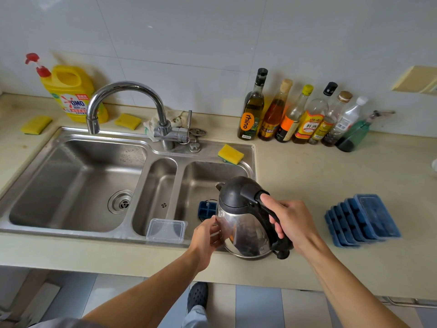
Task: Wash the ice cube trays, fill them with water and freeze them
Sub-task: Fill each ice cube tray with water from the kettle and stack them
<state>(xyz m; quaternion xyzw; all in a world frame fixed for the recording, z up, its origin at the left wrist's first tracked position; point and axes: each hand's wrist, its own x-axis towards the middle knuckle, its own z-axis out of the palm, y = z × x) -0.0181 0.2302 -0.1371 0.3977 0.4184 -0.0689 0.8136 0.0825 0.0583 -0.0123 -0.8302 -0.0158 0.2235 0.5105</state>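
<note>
Counter (319, 176): beige kitchen top under white wall tiles, with a steel sink (71, 185) of three basins set in it.
Left hand (205, 235): at the front right corner of the sink, curved fingers holding the steel side of the kettle (243, 223).
Right hand (290, 221): fingers wrapped around the black handle of the kettle, thumb on top.
Kettle: above the front right corner of the sink, leaning a little; spout points away and to the left, over the right basin.
Clear plastic lid (165, 230): flat on the front rim of the sink, at the middle basin.
Ice cube tray (206, 209): blue, in the right basin of the sink, mostly hidden behind the kettle; I cannot tell its long axis.
Stack of trays (363, 220): blue, on the counter to the right of the sink, overlapping like steps; long axis runs near to far.
Sponge (230, 154): yellow, on the back right rim of the sink.
Faucet (127, 91): behind the sink, spout bent toward the left basin.
Bottles (295, 114): a row at the wall, behind and right of the sink.
</note>
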